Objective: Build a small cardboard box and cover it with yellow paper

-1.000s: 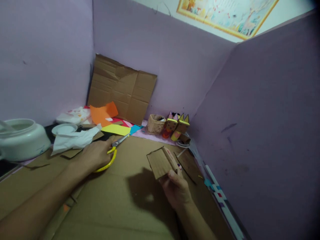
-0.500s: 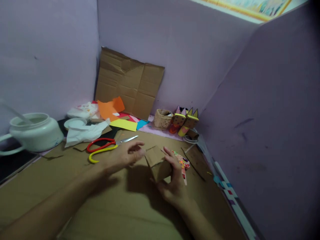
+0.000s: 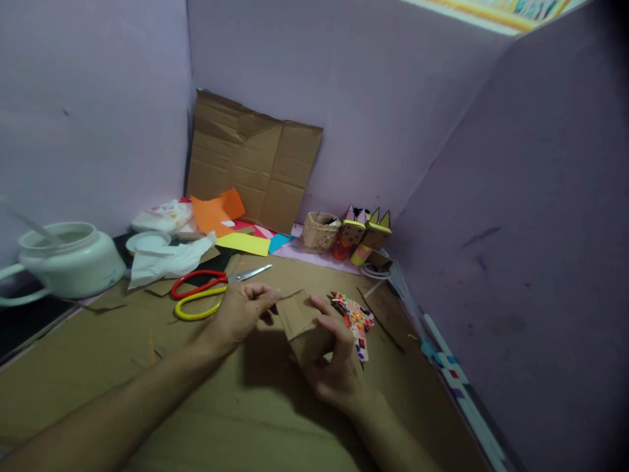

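A small folded cardboard piece (image 3: 299,313) is held above the cardboard-covered tabletop. My right hand (image 3: 337,357) wraps around its right side, fingers on the top and front. My left hand (image 3: 246,313) pinches at the piece's upper left corner, thumb and forefinger together. Just behind the left hand lie scissors (image 3: 201,294) with one red and one yellow handle, blades pointing right. A colourful patterned paper cutout (image 3: 358,318) rests to the right of the right hand, partly hidden by it.
A white enamel pot (image 3: 73,262) stands at the left. Along the back are white tissue (image 3: 171,261), orange paper (image 3: 216,208), a woven basket (image 3: 320,232) and two eared figures (image 3: 366,236). A large cardboard sheet (image 3: 253,164) leans on the wall.
My left hand has moved to the cardboard piece and closed its fingertips at the corner. The piece has tilted in my right hand, showing more of its top face.
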A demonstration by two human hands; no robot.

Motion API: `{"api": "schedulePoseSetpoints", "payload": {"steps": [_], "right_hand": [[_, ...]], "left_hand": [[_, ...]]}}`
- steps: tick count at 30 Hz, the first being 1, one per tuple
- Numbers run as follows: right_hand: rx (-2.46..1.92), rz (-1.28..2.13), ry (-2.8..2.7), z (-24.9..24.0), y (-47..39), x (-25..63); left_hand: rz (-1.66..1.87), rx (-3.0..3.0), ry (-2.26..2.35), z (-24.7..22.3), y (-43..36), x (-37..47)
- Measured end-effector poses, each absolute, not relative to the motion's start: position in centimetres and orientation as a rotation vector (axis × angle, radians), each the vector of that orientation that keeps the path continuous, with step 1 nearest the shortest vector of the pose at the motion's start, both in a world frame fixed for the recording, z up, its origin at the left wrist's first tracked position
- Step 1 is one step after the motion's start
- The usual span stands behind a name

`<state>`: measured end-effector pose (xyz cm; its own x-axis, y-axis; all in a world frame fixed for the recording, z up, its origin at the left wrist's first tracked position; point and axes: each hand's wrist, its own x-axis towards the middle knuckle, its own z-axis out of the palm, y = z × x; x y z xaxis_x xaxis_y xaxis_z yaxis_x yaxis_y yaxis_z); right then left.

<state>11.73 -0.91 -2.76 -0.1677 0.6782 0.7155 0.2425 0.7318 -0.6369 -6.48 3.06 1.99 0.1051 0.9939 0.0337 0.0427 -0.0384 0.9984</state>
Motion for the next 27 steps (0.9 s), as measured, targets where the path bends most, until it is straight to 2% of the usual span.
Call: {"api": "schedulePoseSetpoints", "payload": {"steps": [3,6,11,16,19,27], "right_hand": [[-0.762,0.368,-1.717,-2.5,-0.9,11.8],[-0.773,0.2,-1.772,-2.6,-0.5,11.9],[-0.89,0.086,-1.841,-3.5,0.0,10.9],[-1.063,0.33,-1.941,-3.3,-0.8,10.6],[-1.071,0.416,-1.963,-2.6,-0.8,11.3],[-0.984,0.262,-2.068,-2.2,0.4,12.0]], "left_hand": [[1.122,1.574,1.301,3.4,3.8,-9.0],[0.459,1.84,1.237,4.5,4.5,-11.6],[0.603,1.945,1.0,3.1,3.4,-9.4],[0.768,2.034,1.125,0.9,2.1,-5.6],[0.744,2.092,1.107,0.4,2.6,-5.9],[0.694,2.196,1.089,0.0,3.3,-6.3]]}}
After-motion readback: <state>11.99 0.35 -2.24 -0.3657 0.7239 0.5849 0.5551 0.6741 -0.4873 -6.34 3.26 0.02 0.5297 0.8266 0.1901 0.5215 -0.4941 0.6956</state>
